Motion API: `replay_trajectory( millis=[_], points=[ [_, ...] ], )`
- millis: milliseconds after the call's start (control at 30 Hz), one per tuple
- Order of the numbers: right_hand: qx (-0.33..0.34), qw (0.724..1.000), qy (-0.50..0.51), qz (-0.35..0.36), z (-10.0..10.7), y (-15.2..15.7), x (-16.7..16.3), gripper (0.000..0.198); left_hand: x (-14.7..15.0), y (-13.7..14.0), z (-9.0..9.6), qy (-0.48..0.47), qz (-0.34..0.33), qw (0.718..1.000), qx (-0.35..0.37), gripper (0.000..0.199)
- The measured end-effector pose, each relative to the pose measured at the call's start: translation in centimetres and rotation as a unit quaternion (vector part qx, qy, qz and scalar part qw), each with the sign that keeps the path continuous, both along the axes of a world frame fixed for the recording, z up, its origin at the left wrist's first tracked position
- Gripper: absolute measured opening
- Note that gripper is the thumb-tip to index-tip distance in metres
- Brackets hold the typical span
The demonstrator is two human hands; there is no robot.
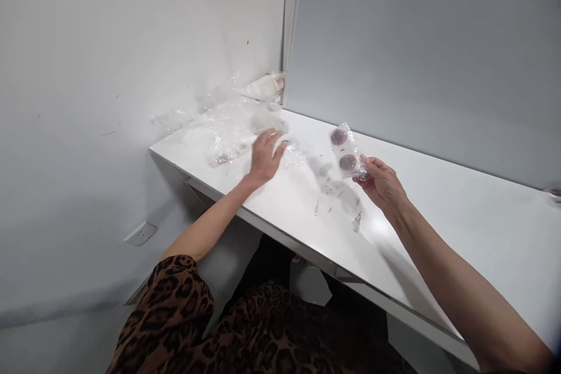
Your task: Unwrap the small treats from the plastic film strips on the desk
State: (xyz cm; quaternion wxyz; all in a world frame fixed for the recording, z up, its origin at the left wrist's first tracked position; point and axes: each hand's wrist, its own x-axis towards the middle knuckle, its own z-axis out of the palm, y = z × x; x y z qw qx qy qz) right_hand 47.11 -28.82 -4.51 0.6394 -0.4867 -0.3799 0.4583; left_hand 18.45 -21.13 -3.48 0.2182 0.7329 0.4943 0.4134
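Note:
My right hand pinches the lower end of a clear plastic packet, holding it tilted above the table. Two dark reddish-brown round pieces show through the film, and the fingers cover its bottom end; what the pieces are I cannot tell. Over by the wall end of the table, my left hand reaches out with thumb and fingers apart, slightly blurred. It is right at a heap of crumpled clear plastic wrappers. Whether its fingertips touch the film is unclear.
The white table runs from the left wall to the right, with a grey panel along its back. Small dark scraps lie in the middle. A whitish packet sits in the back corner. A wall socket is at lower left.

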Motion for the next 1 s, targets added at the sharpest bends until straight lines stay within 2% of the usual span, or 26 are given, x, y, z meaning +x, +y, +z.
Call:
replay_trajectory(
  millis=[33,67,100,167,233,300,400,500,567,667,800,833,900,967,1000],
  points=[
    [0.012,1.0,-0.008,-0.016,0.2,-1.8,0.4,0.054,1.9,-1.4,0.4,-0.075,-0.06,0.994,-0.051,0.044],
    [0.032,0.998,-0.03,-0.039,0.2,-3.5,0.5,0.051,3.8,-2.9,0.6,-0.145,-0.118,0.974,-0.127,0.047],
    [0.056,0.994,-0.07,-0.065,0.2,-5.3,0.5,0.048,5.8,-4.3,0.6,-0.205,-0.17,0.94,-0.215,0.052],
    [0.096,0.973,-0.186,-0.102,-0.1,-8.4,0.3,0.042,9.4,-7.0,0.3,-0.288,-0.256,0.849,-0.362,0.065],
    [0.101,0.949,-0.28,-0.105,-0.7,-11.0,0.0,0.036,12.3,-9.2,-0.3,-0.345,-0.313,0.776,-0.425,0.07],
    [0.087,0.948,-0.285,-0.112,-1.3,-12.7,0.0,0.032,14.3,-11.0,-0.8,-0.386,-0.336,0.748,-0.422,0.068],
    [0.076,0.963,-0.201,-0.161,-2.0,-13.8,0.6,0.038,16.2,-12.8,-1.4,-0.401,-0.35,0.736,-0.418,0.061],
    [0.053,0.975,-0.154,-0.152,-2.1,-14.0,1.5,0.044,17.2,-13.9,-1.8,-0.404,-0.363,0.711,-0.447,0.05],
    [0.051,0.976,-0.151,-0.148,-2.0,-14.0,2.0,0.041,17.5,-14.3,-1.9,-0.411,-0.347,0.707,-0.46,0.041],
    [0.066,0.972,-0.129,-0.184,-1.8,-14.1,2.6,0.041,18.0,-14.5,-2.0,-0.424,-0.3,0.718,-0.463,0.028],
    [0.048,0.981,-0.031,-0.188,-1.4,-14.4,2.8,0.049,18.7,-14.6,-2.0,-0.451,-0.27,0.72,-0.453,0.028],
    [0.034,0.983,-0.014,-0.182,-1.4,-14.4,2.7,0.051,18.9,-14.7,-2.1,-0.455,-0.258,0.733,-0.435,0.029],
    [0.009,0.983,-0.013,-0.181,-1.5,-14.5,2.2,0.057,19.4,-15.0,-2.2,-0.455,-0.228,0.779,-0.366,0.027],
    [-0.005,0.979,-0.056,-0.194,-1.9,-14.5,1.5,0.07,19.8,-15.3,-2.3,-0.449,-0.212,0.818,-0.292,0.025],
    [-0.006,0.978,-0.081,-0.193,-2.2,-14.5,1.2,0.072,19.9,-15.4,-2.3,-0.448,-0.213,0.826,-0.269,0.026]
  ],
)
